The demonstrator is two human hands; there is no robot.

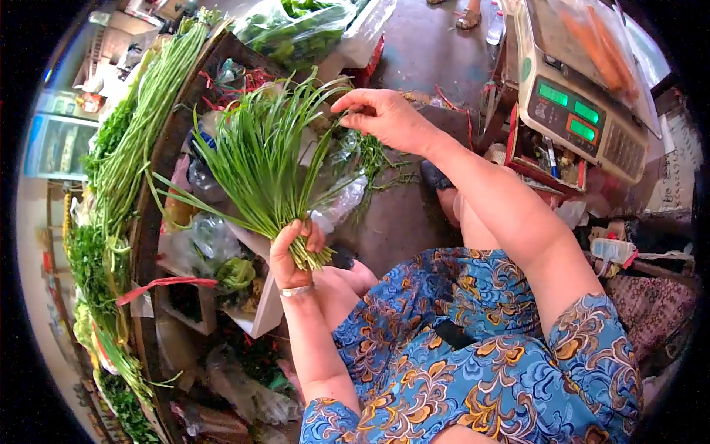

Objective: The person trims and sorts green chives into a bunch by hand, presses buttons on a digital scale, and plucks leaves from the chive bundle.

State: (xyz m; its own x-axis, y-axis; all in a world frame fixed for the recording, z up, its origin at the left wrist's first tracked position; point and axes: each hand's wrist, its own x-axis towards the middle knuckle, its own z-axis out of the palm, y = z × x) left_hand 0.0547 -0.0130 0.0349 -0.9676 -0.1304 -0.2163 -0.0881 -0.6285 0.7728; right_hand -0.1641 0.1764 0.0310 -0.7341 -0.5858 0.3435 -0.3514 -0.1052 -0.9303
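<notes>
A bunch of long green garlic chives (270, 152) fans out upward, its pale cut ends at the bottom. My left hand (293, 255) is wrapped round the lower stems, and a few blades stick out to the left. Beside the leaf tips on the right is my right hand (388, 122), its thumb and forefinger brought together in a pinch. Whatever lies between those fingertips is too small to make out. Loose green trimmings (373, 159) hang or lie just below the right hand.
Long green stalks and leafy bundles (151, 126) line a counter at left. A digital scale (584, 111) carrying bagged carrots (603, 55) stands at right. Bagged greens (296, 33) are at the top. Clear plastic bags (211, 240) and a red strip (166, 285) lie below the counter.
</notes>
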